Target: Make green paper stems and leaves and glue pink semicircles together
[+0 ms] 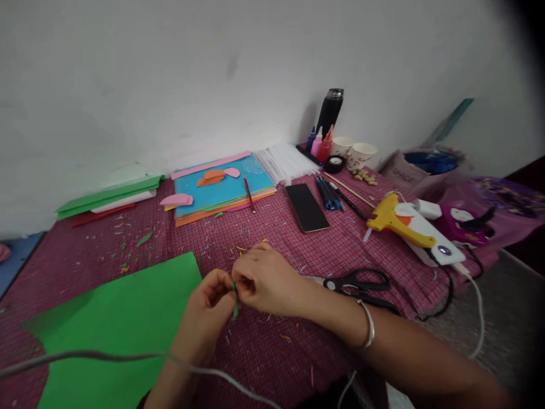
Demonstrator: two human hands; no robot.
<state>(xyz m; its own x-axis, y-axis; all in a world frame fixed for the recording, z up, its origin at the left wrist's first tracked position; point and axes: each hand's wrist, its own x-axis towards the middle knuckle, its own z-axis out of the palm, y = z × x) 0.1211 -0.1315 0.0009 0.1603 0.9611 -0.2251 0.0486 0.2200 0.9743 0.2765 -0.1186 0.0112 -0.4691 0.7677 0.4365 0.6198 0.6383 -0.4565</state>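
From my distant seat I saw the bare left hand [213, 298] pinching a narrow green paper strip [235, 308], the bare right hand [266, 278] closed on its upper end, above the red checked tablecloth [276, 233], between a large green paper sheet [123, 318] and black-handled metal scissors [355, 284].

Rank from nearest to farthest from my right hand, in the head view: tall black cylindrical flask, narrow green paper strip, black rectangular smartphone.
1. Narrow green paper strip, against your right hand, on its left side.
2. Black rectangular smartphone, beyond the hand, to its right.
3. Tall black cylindrical flask, standing at the back, also to the right.
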